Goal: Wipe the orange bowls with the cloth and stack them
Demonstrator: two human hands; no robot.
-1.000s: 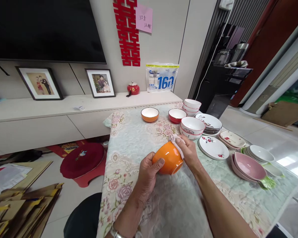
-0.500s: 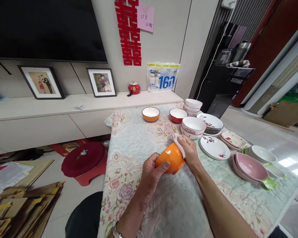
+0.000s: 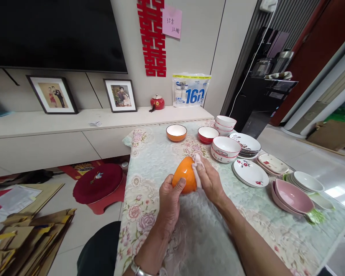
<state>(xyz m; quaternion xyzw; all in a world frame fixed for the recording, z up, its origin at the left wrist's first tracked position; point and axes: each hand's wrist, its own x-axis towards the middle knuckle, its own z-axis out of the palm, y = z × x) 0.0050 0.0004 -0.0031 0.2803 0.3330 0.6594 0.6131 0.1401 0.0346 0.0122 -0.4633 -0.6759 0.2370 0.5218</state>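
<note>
An orange bowl point(image 3: 185, 175) is tilted on its side above the table, its glossy outside toward me. My left hand point(image 3: 172, 193) grips its left edge, thumb pressed on the outer wall. In my right hand point(image 3: 210, 180) is a whitish cloth point(image 3: 197, 168), bunched and pressed against the bowl's right side. Beyond my hands, an orange bowl with a white inside point(image 3: 176, 132) and a red bowl point(image 3: 207, 134) stand upright on the table. Stacked white bowls with red rims point(image 3: 225, 148) are just past my right hand.
A floral quilted cloth point(image 3: 149, 207) covers the table. On the right are flowered plates point(image 3: 250, 172), pink leaf-shaped dishes point(image 3: 293, 195) and a stack of pale bowls point(image 3: 308, 181). A red stool point(image 3: 99, 184) stands at the left; a low cabinet point(image 3: 126, 134) runs behind.
The orange bowl has turned more upright and moved slightly left and up with both hands. My right hand and the cloth have shifted left along its side.
</note>
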